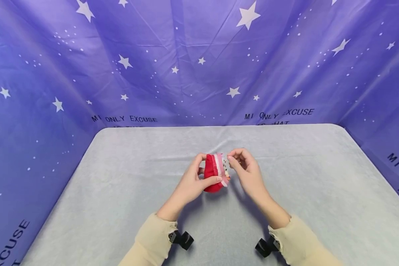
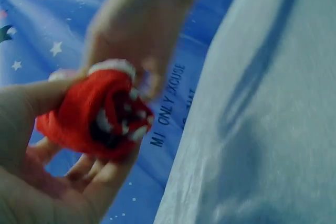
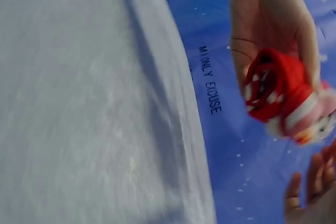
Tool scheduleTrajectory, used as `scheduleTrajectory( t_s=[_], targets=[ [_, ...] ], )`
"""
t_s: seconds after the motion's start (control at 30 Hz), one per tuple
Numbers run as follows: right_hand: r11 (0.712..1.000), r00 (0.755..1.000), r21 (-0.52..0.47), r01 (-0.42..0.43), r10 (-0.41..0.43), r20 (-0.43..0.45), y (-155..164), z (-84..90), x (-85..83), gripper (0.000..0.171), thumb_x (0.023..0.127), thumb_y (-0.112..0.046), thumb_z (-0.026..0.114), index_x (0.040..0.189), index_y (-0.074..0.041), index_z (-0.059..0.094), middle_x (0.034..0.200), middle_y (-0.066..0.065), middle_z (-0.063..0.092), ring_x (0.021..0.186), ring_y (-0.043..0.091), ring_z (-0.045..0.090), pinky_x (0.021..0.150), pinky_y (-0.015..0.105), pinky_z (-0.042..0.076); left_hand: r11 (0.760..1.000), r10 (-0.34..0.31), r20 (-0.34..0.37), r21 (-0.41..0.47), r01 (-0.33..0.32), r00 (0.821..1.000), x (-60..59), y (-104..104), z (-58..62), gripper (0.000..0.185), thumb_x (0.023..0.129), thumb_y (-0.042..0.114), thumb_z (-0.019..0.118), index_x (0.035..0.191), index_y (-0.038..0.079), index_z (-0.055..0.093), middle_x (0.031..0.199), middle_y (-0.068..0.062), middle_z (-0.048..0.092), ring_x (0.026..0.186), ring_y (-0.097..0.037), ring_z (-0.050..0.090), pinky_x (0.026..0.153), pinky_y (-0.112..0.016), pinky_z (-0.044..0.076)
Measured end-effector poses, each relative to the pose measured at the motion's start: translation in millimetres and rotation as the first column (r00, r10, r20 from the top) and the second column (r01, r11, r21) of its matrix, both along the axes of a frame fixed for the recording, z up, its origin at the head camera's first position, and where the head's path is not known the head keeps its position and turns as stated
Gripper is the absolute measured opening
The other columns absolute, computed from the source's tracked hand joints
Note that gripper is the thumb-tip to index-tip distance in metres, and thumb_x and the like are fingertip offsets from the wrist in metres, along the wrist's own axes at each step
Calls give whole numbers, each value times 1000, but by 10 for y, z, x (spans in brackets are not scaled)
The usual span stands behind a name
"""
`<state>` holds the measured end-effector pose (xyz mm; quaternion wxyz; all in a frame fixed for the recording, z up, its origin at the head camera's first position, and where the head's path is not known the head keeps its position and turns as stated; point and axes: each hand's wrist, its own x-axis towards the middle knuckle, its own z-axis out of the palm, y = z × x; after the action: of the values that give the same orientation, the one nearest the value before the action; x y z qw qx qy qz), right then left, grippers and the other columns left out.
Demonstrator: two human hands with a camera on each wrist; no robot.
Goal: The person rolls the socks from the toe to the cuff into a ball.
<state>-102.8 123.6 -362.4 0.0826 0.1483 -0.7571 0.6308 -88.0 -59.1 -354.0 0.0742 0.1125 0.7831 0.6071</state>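
A small rolled red sock (image 1: 214, 173) with pink and white stripes and a printed cuff is held above the grey table (image 1: 119, 192). My left hand (image 1: 194, 181) grips the red bundle (image 2: 100, 111) between thumb and fingers. My right hand (image 1: 244, 166) pinches the striped cuff end on the right side. In the right wrist view the sock (image 3: 278, 95) shows its red roll and pink-white cuff, with the left hand (image 3: 273, 19) curled round it. The left wrist view is blurred; the right hand (image 2: 142, 24) sits above the sock there.
The grey cloth-covered table spreads wide around the hands. A purple star-printed backdrop (image 1: 199, 59) with printed words walls in the back and both sides. Black wrist camera mounts (image 1: 183, 239) sit by the cream sleeves.
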Motion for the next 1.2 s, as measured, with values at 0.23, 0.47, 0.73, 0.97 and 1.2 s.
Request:
scheduleTrajectory(
  t_s=[0.23,0.47,0.73,0.97,1.2],
  targets=[
    [949,908,249,194,-78,-411,-93,18,93,19,80,-8,82,91,-9,68,79,-1,65,73,9,61,70,22,51,935,139,-250,-287,-210,958,4,109,7,58,82,30,80,127,10,49,114,-11,67,95,-25,66,78,-38,56],
    [888,859,330,320,-125,-497,-85,11,73,17,79,-7,80,94,-8,70,86,1,69,77,14,67,70,31,55,971,103,-196,-195,-141,975,21,109,5,52,90,18,68,135,6,44,128,-13,62,105,-25,65,79,-34,58],
    [841,829,402,361,-91,-552,-96,38,34,8,83,-5,70,90,-8,68,88,3,68,83,19,65,74,36,55,982,121,-166,-122,-142,979,-34,140,-49,40,98,20,59,131,3,44,126,-16,62,97,-26,68,81,-34,56],
    [857,819,424,291,5,-573,-161,-24,47,7,82,-5,66,87,-8,62,84,2,63,80,16,56,72,33,42,941,212,-186,-227,-252,960,-164,202,-61,34,90,11,57,121,5,45,113,-15,59,97,-27,60,82,-36,49],
    [875,846,388,290,-44,-532,-166,-15,31,6,88,-4,68,93,-5,64,86,4,63,79,14,53,69,26,43,990,141,-40,-2,-141,989,-206,193,-91,42,92,5,55,129,-1,37,120,-21,56,89,-18,61,77,-30,56]
  ],
)
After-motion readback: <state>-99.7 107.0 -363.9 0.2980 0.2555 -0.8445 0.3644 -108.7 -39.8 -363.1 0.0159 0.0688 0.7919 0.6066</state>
